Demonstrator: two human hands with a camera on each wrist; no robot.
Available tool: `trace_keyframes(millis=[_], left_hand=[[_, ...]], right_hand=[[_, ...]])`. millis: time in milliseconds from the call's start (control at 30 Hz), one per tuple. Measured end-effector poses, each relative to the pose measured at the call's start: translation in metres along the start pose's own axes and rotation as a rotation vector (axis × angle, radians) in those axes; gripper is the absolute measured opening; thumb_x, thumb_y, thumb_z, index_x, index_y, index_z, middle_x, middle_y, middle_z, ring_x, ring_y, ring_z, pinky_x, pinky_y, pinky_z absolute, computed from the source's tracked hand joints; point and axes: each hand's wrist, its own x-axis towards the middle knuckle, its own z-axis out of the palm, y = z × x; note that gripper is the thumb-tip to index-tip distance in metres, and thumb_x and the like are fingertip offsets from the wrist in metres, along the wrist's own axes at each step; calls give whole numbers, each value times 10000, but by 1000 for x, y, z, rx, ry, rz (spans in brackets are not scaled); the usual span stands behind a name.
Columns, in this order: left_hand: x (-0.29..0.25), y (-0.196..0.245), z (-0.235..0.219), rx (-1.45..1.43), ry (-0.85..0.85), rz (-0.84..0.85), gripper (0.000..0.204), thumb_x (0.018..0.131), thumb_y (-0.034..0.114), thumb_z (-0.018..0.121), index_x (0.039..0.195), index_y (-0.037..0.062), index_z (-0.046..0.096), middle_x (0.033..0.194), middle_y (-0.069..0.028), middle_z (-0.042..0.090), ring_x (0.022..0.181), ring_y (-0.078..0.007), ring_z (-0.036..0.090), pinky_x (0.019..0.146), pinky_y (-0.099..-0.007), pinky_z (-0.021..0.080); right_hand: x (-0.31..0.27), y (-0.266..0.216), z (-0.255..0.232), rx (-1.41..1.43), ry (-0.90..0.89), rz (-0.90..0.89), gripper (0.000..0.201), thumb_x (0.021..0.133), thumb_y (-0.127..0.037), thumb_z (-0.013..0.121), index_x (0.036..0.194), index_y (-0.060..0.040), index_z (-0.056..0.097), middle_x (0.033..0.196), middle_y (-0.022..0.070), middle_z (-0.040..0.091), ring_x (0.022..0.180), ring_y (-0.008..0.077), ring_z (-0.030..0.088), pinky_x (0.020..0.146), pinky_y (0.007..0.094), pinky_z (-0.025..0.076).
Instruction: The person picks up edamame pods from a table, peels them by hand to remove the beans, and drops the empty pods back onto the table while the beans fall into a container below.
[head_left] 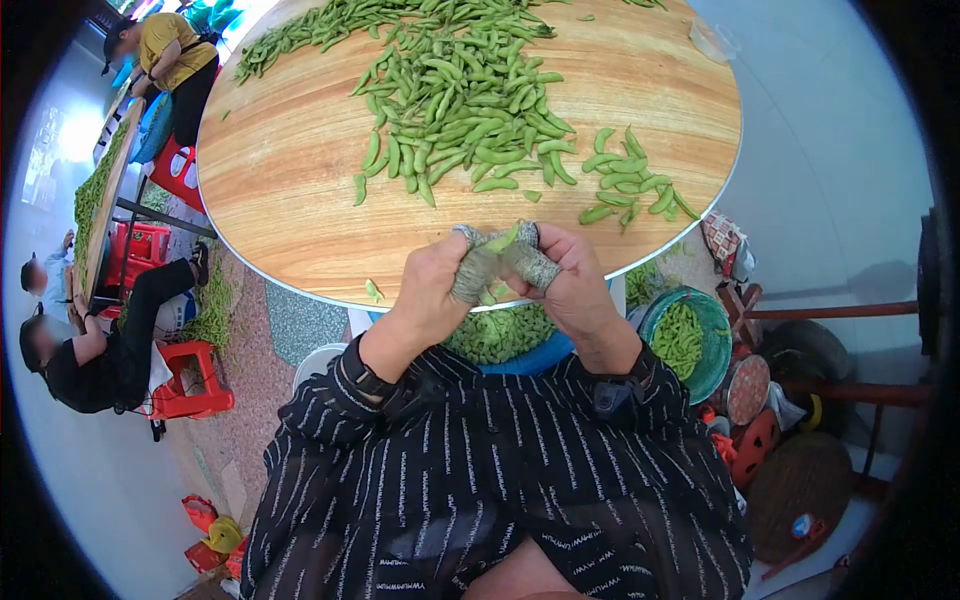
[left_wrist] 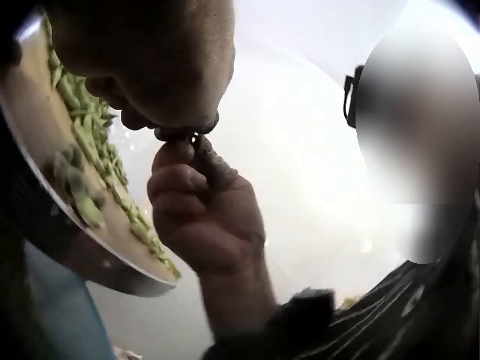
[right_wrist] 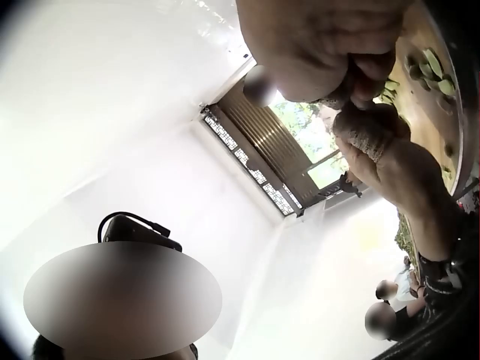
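Both hands meet at the near edge of the round wooden table [head_left: 290, 170]. The left hand [head_left: 435, 285] and the right hand [head_left: 575, 280] have wrapped fingers and pinch a green pod [head_left: 503, 240] between them. Beyond them a large pile of green pods [head_left: 460, 100] covers the table's middle, with a smaller group of pods [head_left: 625, 180] to its right. Under the hands, below the table edge, is a blue basin [head_left: 545, 355] holding shelled beans [head_left: 498, 335]. In the left wrist view the right hand [left_wrist: 206, 210] shows against the left; the pod is hard to make out there.
A green basket [head_left: 655, 325] with pods stands on the floor at the right, beside a wooden stool [head_left: 800, 490]. Several people sit or stand at another table at the left, near a red stool [head_left: 190, 385]. A white bucket [head_left: 315, 365] is left of the lap.
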Motion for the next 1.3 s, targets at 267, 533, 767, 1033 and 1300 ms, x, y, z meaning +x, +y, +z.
trace_keyframes(millis=[267,533,767,1033,1300], left_hand=[[2,7,2,-1191,12,-617,341,889,342,412,885,27,544,630,4,484,461,-53,354,410,-195,271],[-1,2,11,-1140,13,-665,338,865,358,435,819,34,519,614,-15,499,425,-95,373,377,-232,266],[1,0,3,298,148,111,249,580,94,624,776,29,485,615,-133,482,565,-346,493,484,-368,385],[-6,-3,15,-89,149,-51,189,735,200,577,763,36,488,572,-84,484,497,-242,496,450,-321,373],[7,1,6,-1106,104,-796,442,879,443,368,698,55,475,536,26,425,442,-67,375,400,-209,290]], right_hand=[[11,14,-8,-314,-133,-363,160,807,-45,533,959,0,553,759,-19,546,638,33,473,574,177,392],[12,14,-16,-102,-133,-101,149,814,-82,536,946,-14,552,736,-26,532,604,32,467,542,169,383],[4,2,-1,44,-70,85,94,815,-76,520,896,-40,551,689,-26,515,559,27,454,477,141,344],[8,17,-3,-133,-27,-22,107,772,14,501,865,-12,545,692,-13,521,571,59,468,509,179,370],[17,17,-13,-686,-164,-379,157,783,-13,537,936,20,543,791,1,548,763,72,519,646,197,428]])
